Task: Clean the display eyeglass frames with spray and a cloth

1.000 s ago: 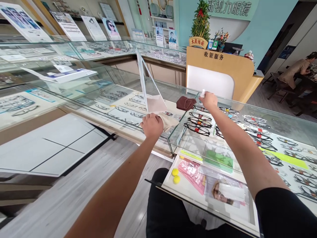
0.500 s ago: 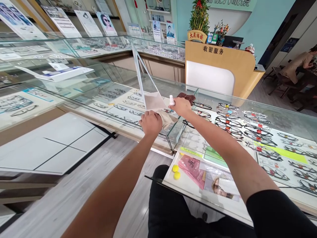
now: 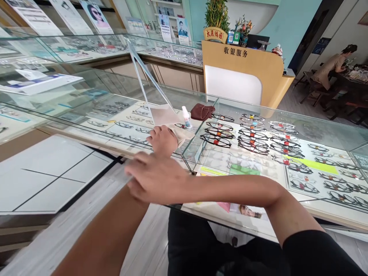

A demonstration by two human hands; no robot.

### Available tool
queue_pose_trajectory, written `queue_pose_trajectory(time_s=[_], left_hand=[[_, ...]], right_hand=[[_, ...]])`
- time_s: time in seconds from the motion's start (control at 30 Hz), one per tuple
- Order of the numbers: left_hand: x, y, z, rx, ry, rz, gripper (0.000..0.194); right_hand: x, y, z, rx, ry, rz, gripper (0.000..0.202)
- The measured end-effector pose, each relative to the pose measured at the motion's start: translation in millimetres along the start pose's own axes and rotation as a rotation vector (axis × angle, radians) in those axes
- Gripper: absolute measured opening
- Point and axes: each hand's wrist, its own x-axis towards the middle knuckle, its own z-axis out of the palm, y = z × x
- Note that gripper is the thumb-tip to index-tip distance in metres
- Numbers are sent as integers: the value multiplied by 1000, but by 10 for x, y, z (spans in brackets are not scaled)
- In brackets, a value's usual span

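Observation:
My left hand presses a beige cleaning cloth onto the glass top of the display counter, at its near corner. A small white spray bottle stands upright on the glass just beyond the cloth, with nothing touching it. My right hand lies across my left forearm, fingers loosely spread and holding nothing. A clear acrylic sign stand leans on the glass behind the cloth. A brown pouch rests to the right of the bottle.
Rows of eyeglass frames lie under the glass to the right. A wooden cashier desk stands behind the counter. More glass cases run along the left. A person sits at a table far right.
My right hand set the spray bottle down on the glass beside the cloth, let go and pulled back onto my left forearm. The left hand stayed on the cloth.

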Motion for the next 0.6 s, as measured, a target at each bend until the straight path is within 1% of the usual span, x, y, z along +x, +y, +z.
queue_pose_trajectory(time_s=[0.03,0.07,0.13,0.17,0.2,0.23,0.27,0.3,0.37,0.43,0.5,0.6], left_hand=[[-8,11,-6,32,8,1,46],[-17,21,-11,61,10,7,48],[-28,37,-19,96,2,25,50],[-30,43,-22,103,2,32,51],[-28,48,-26,106,2,36,51],[-23,53,-30,107,4,36,51],[-16,58,-36,107,2,36,51],[-6,62,-41,107,-4,35,51],[12,70,-54,107,-21,36,50],[22,72,-63,110,-28,37,50],[23,63,-68,106,-23,36,49],[20,30,-66,86,-21,27,46]], right_hand=[[-84,-27,113,43,-61,18,19],[-176,-28,216,91,-73,62,17],[-385,37,386,196,-19,142,14],[-500,96,456,224,50,205,16],[-618,170,520,235,111,255,17],[-733,259,581,231,145,288,17],[-842,363,639,218,147,302,16],[-939,482,693,199,119,311,14],[-1083,768,766,126,23,371,10],[-1161,1106,760,26,-62,495,5],[-1202,1460,657,-42,-48,625,8],[-1291,1890,383,-116,1,766,22]])
